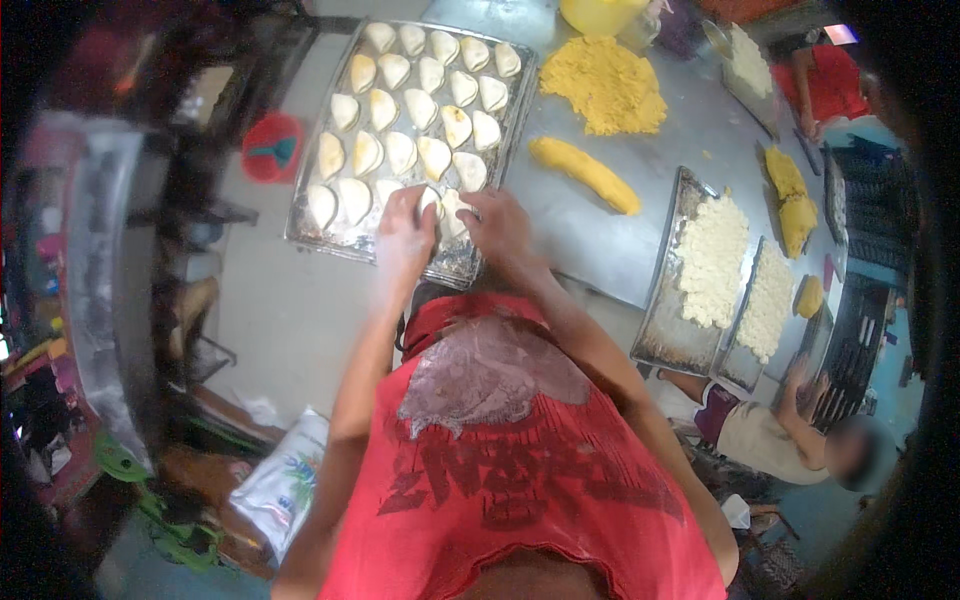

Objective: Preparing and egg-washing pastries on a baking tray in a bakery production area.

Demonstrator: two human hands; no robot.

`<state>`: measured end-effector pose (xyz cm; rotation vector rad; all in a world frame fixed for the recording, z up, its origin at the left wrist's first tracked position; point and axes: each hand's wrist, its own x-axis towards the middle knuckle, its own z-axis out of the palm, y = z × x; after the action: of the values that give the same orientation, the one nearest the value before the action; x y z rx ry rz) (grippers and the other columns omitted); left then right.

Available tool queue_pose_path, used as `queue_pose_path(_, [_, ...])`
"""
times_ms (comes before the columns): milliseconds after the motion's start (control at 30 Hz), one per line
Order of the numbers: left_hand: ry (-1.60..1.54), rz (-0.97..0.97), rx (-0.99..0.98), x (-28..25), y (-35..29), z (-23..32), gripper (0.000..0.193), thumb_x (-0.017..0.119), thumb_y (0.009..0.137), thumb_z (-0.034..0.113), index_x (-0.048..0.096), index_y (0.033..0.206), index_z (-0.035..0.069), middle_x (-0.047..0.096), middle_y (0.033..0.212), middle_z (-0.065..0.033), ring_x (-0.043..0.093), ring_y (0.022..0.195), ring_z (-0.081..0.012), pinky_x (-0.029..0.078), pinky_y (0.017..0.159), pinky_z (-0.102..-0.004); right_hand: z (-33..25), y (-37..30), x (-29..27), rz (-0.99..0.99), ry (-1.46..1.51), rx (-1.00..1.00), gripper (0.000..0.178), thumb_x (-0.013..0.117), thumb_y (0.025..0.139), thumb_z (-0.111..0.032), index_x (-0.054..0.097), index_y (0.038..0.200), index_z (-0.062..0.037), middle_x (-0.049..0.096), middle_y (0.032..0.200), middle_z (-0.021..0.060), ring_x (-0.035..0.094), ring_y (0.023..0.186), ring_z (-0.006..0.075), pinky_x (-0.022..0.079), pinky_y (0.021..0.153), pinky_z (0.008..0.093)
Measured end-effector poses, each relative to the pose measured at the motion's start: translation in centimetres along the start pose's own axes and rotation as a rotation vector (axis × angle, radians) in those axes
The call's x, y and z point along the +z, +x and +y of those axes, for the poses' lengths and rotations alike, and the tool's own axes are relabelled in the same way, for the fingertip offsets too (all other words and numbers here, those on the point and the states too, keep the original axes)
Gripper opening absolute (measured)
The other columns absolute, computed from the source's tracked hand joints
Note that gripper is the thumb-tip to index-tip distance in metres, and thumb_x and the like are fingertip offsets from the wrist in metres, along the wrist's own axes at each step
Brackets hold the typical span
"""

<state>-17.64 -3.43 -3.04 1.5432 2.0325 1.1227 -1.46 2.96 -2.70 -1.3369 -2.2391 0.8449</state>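
A dark-edged metal tray (300, 215) holds rows of pale, half-moon folded pastries (420, 108), some with yellow smears on top. At the tray's near edge, my left hand (405, 232) has its fingers curled on a folded pastry in the nearest row. My right hand (500, 228) meets it from the other side, its thumb and fingers closed on the pastry beside it. The fingertips partly cover both pieces, so I cannot tell whether they are lifted off the metal.
Right of the tray, a metal table (600, 245) bears a yellow crumbly mound (605, 85), a yellow roll (585, 175) and trays of pale dough pieces (712, 262). A red bowl (270, 150) with a teal utensil stands left. Two other people (775, 435) are at the right.
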Motion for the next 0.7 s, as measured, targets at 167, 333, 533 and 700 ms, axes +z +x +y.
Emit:
queue_pose_path(167, [0.339, 0.022, 0.048, 0.2, 2.0, 4.2, 0.045, 0.060, 0.094, 0.030, 0.055, 0.134, 0.012, 0.050, 0.139, -0.0181, 0.044, 0.129, -0.0390, 0.033, 0.106, -0.0564, 1.9, -0.2, -3.3, -0.015, 0.207, -0.084, 0.027, 0.067, 0.088, -0.023, 0.070, 0.107, -0.0048, 0.068, 0.106, 0.0156, 0.061, 0.102, 0.0363, 0.048, 0.092, 0.0444])
queue_pose_path(333, [0.753, -0.171, 0.086, 4.4, 3.1, 1.2, 0.061, 0.054, 0.096, 0.046, 0.041, 0.151, 0.022, 0.029, 0.159, -0.0164, 0.021, 0.148, -0.0407, 0.010, 0.115, -0.0662, 8.7, -0.7, -8.1, 0.000, 0.297, 0.138, 0.026, 0.068, 0.089, -0.024, 0.071, 0.107, -0.0053, 0.069, 0.104, 0.0140, 0.063, 0.102, 0.0339, 0.049, 0.090, 0.0412])
queue_pose_path(533, [0.579, 0.010, 0.091, 4.7, 1.8, 4.4, 0.065, 0.065, 0.093, 0.033, 0.039, 0.151, 0.016, 0.027, 0.157, -0.0240, 0.024, 0.146, -0.0395, 0.021, 0.115, -0.0593, 22.5, 1.9, -15.9, 0.262, 0.551, 0.369, 0.021, 0.064, 0.095, -0.021, 0.072, 0.106, -0.0048, 0.070, 0.098, 0.0122, 0.067, 0.087, 0.0200, 0.052, 0.078, 0.0327])
queue_pose_path(700, [0.371, 0.065, -0.345, 8.3, 1.2, 10.5, 0.062, 0.064, 0.095, 0.019, 0.038, 0.151, 0.009, 0.027, 0.155, -0.0239, 0.027, 0.143, -0.0398, 0.027, 0.115, -0.0501, 36.5, 13.4, -27.4, 0.546, 0.285, 0.323, 0.020, 0.064, 0.095, -0.019, 0.072, 0.108, -0.0059, 0.073, 0.091, 0.0090, 0.065, 0.079, 0.0160, 0.051, 0.074, 0.0308])
